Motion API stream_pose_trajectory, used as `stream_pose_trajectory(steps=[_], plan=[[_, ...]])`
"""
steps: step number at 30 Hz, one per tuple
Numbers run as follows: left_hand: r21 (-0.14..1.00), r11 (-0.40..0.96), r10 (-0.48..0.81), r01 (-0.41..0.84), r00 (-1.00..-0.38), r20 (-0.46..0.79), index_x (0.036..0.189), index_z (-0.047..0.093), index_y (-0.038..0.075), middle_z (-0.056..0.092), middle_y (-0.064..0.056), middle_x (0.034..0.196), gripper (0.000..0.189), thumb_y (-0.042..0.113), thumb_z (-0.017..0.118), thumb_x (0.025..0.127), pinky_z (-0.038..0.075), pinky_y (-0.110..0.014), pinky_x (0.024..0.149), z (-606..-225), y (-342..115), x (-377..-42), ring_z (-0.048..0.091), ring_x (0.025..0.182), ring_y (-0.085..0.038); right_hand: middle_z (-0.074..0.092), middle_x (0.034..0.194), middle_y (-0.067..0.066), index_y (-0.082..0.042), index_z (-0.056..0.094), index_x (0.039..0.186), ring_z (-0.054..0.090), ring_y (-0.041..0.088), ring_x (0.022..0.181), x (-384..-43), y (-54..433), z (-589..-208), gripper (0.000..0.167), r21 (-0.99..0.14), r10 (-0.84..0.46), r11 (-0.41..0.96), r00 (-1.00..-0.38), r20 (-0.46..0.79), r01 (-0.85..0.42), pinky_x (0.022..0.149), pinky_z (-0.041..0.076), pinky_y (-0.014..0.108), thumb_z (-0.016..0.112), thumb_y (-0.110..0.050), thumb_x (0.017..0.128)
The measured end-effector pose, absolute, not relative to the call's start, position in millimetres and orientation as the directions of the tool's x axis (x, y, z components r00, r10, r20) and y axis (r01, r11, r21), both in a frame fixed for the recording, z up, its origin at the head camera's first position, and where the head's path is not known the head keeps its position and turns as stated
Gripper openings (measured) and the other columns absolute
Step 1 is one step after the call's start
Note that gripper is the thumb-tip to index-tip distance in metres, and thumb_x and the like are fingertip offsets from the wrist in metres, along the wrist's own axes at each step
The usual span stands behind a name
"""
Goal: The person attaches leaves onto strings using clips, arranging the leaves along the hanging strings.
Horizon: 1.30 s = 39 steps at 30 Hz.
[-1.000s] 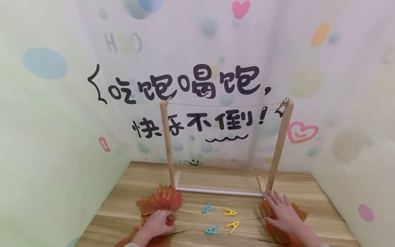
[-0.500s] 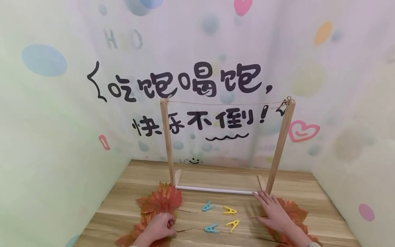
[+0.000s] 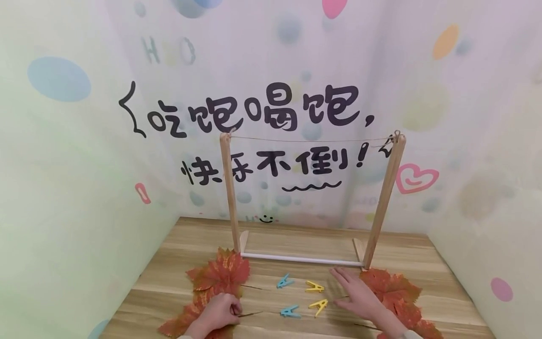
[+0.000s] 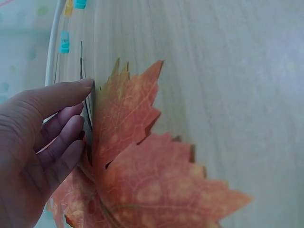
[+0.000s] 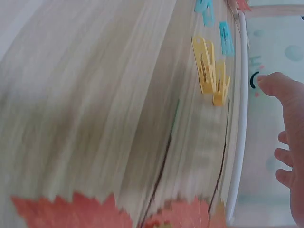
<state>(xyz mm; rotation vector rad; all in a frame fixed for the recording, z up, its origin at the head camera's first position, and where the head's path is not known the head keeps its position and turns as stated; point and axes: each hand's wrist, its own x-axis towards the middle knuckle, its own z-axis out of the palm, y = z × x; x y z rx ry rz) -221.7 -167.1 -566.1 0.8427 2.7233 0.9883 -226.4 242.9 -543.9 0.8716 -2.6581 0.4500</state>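
Two hands: the left hand (image 3: 218, 313) is over the left leaves (image 3: 224, 273), and the right hand (image 3: 366, 301) is between the clips and the right leaves (image 3: 391, 287).
Left fingers: they are curled beside a leaf stem (image 3: 251, 314), with the thumb tip overlapping it in the left wrist view; I cannot tell if they really pinch it.
Right fingers: they are spread and rather straight, pointing forward near the yellow clips; I cannot tell if they touch the counter (image 3: 279, 329).
Leaves: red-orange, lying in two groups on the left and right sides of the counter, with thin dark stems directed to the middle.
Clips: two blue clips (image 3: 284, 281) and two yellow clips (image 3: 315, 286) lie between the groups, blue on the left, yellow on the right, well apart from the left hand.
Frame: two wooden posts (image 3: 384, 202) stand behind the clips, with a thin string (image 3: 311, 140) between their tops and a white rod (image 3: 300, 259) between their lower ends.
Backdrop: a pale surface (image 3: 271, 52) with black writing and coloured spots.
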Motion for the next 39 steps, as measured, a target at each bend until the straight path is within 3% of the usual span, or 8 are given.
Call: stream_pose_trajectory(steps=[7,16,23,28,39], plan=[[0.628,0.623,0.555,0.467,-0.829,0.065,0.068,0.070,0.012,0.060,0.013,0.061,0.009,0.006,0.076,0.066,0.042,-0.015,0.050,-567.4,-166.9,-221.0,0.049,0.055,0.006,0.054,0.120,0.014,-0.005,0.049,0.126,0.054,0.031,0.105,-222.7,224.0,-546.6,0.064,-0.241,-0.523,0.759,-0.787,0.329,-0.605,0.079,0.048,0.047,0.074,-0.029,0.072],[0.600,0.647,0.555,0.470,-0.830,0.051,0.067,0.068,0.013,0.057,0.017,0.060,0.011,0.003,0.072,0.068,0.040,-0.015,0.050,-567.3,-166.9,-219.6,0.045,0.054,0.006,0.058,0.113,0.009,-0.005,0.053,0.122,0.055,0.025,0.102,-218.1,199.5,-549.4,0.060,-0.229,-0.553,0.738,-0.763,0.334,-0.635,0.079,0.048,0.042,0.074,-0.033,0.072],[0.644,0.619,0.566,0.450,-0.824,0.032,0.069,0.065,0.012,0.053,0.015,0.061,0.011,0.003,0.070,0.073,0.040,-0.016,0.051,-566.1,-168.5,-223.3,0.043,0.055,0.005,0.055,0.117,0.010,-0.006,0.051,0.124,0.056,0.025,0.102,-217.4,186.4,-557.5,0.057,-0.310,-0.562,0.721,-0.785,0.262,-0.620,0.080,0.049,0.041,0.071,-0.028,0.076],[0.676,0.587,0.580,0.447,-0.814,0.034,0.069,0.063,0.008,0.053,0.014,0.061,0.011,-0.001,0.069,0.073,0.041,-0.016,0.051,-561.4,-168.7,-226.3,0.044,0.055,0.005,0.057,0.115,0.011,-0.004,0.054,0.118,0.056,0.026,0.102,-215.1,175.8,-562.3,0.052,-0.341,-0.570,0.690,-0.769,0.288,-0.639,0.081,0.048,0.041,0.072,-0.026,0.075],[0.707,0.524,0.602,0.474,-0.794,0.086,0.072,0.063,0.004,0.056,0.011,0.065,0.008,0.001,0.071,0.074,0.045,-0.018,0.053,-550.3,-171.3,-228.6,0.049,0.059,0.003,0.059,0.109,0.008,0.000,0.056,0.114,0.058,0.020,0.097,-215.8,156.7,-570.2,0.043,-0.489,-0.593,0.601,-0.763,0.257,-0.632,0.077,0.050,0.032,0.070,-0.019,0.078]])
